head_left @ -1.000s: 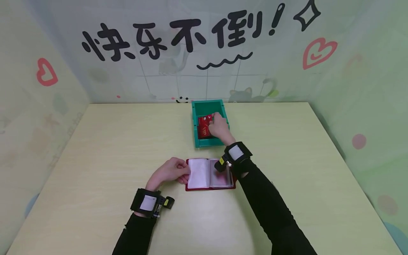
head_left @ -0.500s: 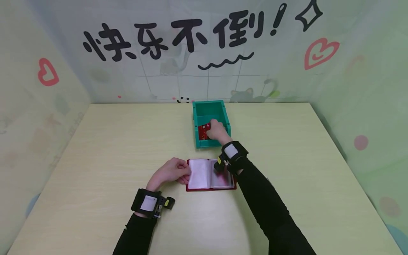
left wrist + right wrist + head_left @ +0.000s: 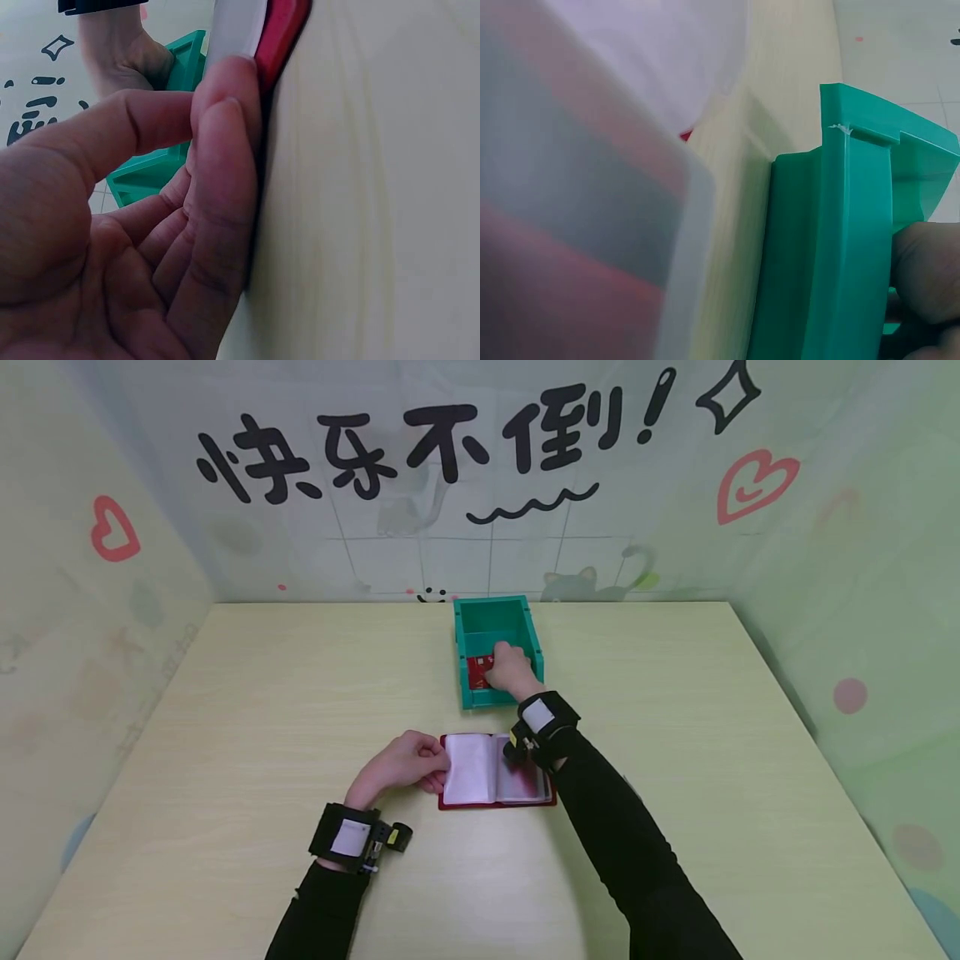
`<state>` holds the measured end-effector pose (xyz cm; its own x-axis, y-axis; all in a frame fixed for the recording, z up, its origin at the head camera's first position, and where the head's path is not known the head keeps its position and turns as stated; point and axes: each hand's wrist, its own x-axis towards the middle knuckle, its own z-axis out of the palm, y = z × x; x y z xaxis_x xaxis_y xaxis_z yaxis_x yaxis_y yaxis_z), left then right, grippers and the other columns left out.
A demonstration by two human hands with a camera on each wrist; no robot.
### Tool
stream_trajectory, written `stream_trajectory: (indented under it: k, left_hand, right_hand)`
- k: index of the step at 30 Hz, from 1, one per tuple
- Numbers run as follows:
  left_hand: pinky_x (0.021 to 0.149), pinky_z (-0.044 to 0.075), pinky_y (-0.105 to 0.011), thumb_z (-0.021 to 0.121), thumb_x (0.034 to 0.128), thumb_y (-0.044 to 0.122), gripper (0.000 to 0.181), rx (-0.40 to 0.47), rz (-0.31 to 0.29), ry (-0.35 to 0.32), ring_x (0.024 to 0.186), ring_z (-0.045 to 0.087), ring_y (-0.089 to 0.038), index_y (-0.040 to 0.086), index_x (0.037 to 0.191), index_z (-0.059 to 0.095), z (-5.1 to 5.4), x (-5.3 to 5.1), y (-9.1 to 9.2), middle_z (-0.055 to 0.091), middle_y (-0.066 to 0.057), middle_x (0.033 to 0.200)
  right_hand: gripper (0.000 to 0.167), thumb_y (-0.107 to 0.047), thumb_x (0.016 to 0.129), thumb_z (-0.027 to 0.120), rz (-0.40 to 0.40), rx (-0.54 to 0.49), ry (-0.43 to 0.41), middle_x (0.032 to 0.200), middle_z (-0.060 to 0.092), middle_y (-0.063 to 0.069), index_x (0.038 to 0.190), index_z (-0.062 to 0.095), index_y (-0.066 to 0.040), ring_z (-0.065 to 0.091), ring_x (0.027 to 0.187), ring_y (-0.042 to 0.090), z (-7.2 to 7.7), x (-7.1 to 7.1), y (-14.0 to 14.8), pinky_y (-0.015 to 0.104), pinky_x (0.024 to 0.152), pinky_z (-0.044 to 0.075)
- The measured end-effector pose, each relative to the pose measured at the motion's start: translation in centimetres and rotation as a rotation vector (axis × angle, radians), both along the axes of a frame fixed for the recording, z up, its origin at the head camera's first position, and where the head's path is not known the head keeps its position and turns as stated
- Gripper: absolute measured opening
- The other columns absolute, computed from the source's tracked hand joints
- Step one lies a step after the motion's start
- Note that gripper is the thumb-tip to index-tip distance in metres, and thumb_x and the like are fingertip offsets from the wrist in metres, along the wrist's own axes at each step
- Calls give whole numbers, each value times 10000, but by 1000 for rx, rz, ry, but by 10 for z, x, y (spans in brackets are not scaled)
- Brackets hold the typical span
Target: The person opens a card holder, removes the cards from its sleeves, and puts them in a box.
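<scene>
An open red booklet point(image 3: 470, 770) with clear sleeves lies on the table. My left hand point(image 3: 401, 762) pinches its left edge between thumb and fingers; the left wrist view shows the hand point(image 3: 127, 232) at the red cover point(image 3: 283, 34). Above the booklet stands a green box point(image 3: 491, 697). My right hand point(image 3: 512, 670) reaches into it, its thumb side against a red card point(image 3: 478, 673). In the right wrist view the box wall point(image 3: 855, 247) hides most of this hand point(image 3: 930, 270), so its grip cannot be made out.
The right wrist camera hangs over the booklet's right page. A printed backdrop point(image 3: 420, 560) rises behind the table's far edge, and side walls point(image 3: 847, 635) stand to the left and right. The pale table point(image 3: 225, 735) stretches to both sides of the booklet.
My right hand has moved down toward the near end of the box, and the red cards there show less. The box sits very slightly lower in view. My left hand keeps its place.
</scene>
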<state>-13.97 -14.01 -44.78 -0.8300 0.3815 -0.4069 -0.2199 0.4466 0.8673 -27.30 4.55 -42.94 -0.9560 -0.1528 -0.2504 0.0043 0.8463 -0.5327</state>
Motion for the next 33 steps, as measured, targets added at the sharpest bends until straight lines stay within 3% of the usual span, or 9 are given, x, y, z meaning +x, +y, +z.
stream_trajectory:
  k: [10,15,24,33]
  left_hand:
    - [643,612,-277,580,973,66,155,-5,14,-8,599,659,-114,-75,967,646,-4,-2,0,678,-78,745]
    - [639,610,-276,584,974,73,158,-17,27,-3,601,665,-114,-71,969,648,-5,-1,1,687,-86,750]
    - [637,606,-277,618,967,100,150,-91,55,13,595,664,-111,-46,960,652,-4,-1,6,700,-102,763]
    - [581,585,-256,676,912,102,114,-175,137,64,544,651,-113,-10,900,659,-2,4,14,698,-85,711]
  right_hand:
    - [308,-102,969,623,29,1,26,1282,543,236,1224,536,48,496,1200,345,1,4,1,496,1018,469]
    - [429,-84,967,589,67,-82,60,1367,538,236,1367,520,54,510,1211,344,6,8,4,510,1028,479]
    - [436,-134,989,615,139,-224,77,1331,622,207,1397,543,4,610,1191,348,33,35,19,457,947,560]
    - [381,-152,985,630,130,-384,135,1174,678,194,1337,602,-7,661,968,340,39,63,53,369,817,569]
